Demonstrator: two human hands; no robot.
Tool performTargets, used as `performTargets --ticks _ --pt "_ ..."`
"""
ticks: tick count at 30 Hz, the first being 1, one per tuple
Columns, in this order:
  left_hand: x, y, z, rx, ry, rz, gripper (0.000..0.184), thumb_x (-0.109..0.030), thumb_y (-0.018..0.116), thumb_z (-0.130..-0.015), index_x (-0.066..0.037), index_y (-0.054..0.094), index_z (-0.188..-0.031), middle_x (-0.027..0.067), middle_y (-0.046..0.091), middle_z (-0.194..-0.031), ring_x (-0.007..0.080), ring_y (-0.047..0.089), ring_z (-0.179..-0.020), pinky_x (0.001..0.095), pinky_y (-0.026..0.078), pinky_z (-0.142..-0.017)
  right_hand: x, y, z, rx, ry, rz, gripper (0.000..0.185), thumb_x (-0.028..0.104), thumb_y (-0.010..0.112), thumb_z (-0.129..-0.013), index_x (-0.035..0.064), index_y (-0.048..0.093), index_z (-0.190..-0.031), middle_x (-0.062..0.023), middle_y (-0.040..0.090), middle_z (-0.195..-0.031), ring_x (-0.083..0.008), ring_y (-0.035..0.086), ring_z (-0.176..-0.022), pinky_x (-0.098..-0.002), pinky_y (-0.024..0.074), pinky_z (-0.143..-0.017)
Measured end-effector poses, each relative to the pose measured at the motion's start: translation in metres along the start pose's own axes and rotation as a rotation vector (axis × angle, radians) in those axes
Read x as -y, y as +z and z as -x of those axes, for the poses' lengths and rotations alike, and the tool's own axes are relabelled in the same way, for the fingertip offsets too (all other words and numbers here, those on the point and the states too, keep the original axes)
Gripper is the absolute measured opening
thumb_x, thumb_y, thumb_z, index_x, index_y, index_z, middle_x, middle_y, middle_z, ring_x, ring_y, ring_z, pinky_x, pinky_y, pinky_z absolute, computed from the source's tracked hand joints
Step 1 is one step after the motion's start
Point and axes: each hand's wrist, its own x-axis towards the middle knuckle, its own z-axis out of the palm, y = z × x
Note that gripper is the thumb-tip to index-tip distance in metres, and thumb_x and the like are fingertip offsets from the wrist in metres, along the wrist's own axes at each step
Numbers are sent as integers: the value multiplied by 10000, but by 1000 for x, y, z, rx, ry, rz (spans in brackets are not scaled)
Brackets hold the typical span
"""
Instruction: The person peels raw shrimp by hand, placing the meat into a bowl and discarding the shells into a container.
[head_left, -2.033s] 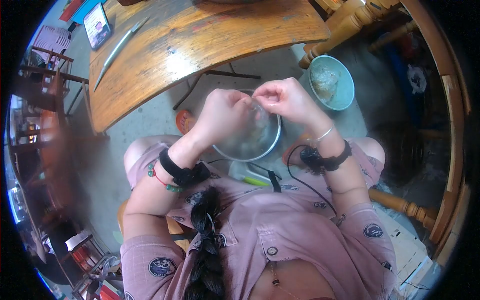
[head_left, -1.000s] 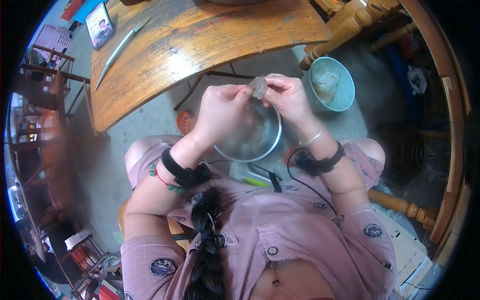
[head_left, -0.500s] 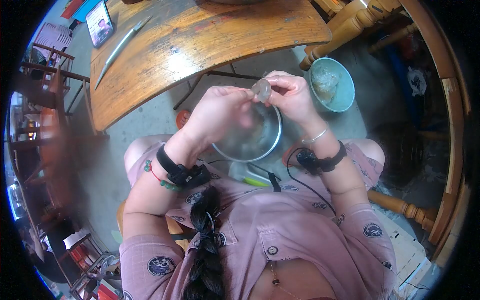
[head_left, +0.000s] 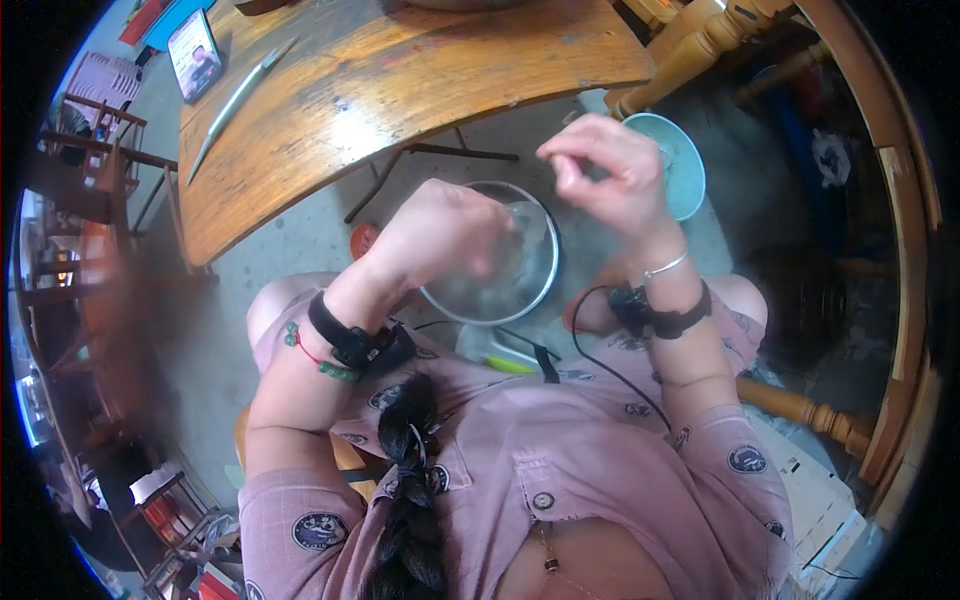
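Over the bowl [head_left: 556, 265], which serves as the clock centre with twelve at the top of the view, the left hand [head_left: 445, 230] covers the ten o'clock side of the rim. Its fingers curl inward, blurred; whether they grasp anything cannot be told. A translucent piece [head_left: 527, 218] shows just beside their tips, above or within the bowl; its edges and any contact are unclear. The bowl's contents are pale and indistinct.

At two o'clock, the right hand [head_left: 612, 175] is raised apart from the left, thumb and forefinger bent toward each other; whether anything is pinched between them cannot be told. It hides the near side of the pale blue bucket [head_left: 686, 185], farther out in the same direction, and most of the clear wrapping [head_left: 668, 158] inside.

The wooden table [head_left: 450, 75] spans ten to one o'clock, its far edge cut off; a dark round vessel [head_left: 465, 3] at its top is cropped. A slender pale tool [head_left: 240, 105] and a phone [head_left: 195, 58] lie at ten o'clock. The left forearm partly covers an orange shoe [head_left: 362, 240] at nine. At six, a whitish container [head_left: 482, 345] with a green patch is partly blocked by a black strap [head_left: 546, 363]. Shadow obscures three o'clock.
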Motion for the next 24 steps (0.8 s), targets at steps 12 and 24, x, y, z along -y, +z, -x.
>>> performTargets --ticks 12,24 --pt "2 9 -6 -58 36 -416 196 -68 551 -879 61 697 -908 17 596 -648 80 556 -555 262 536 -515 -139 -111 60 -432 774 322 333 300 588 -946 -18 675 -992 -105 674 -767 -145 642 -668 -289 512 -633" --pt "72 10 -39 41 161 -1139 247 -141 565 -769 -96 733 -943 196 671 -771 353 668 -725 431 536 -698 -229 -90 143 -154 1228 902 406 314 574 -793 -72 694 -832 -316 635 -903 -465 632 -901 -489 487 -850"
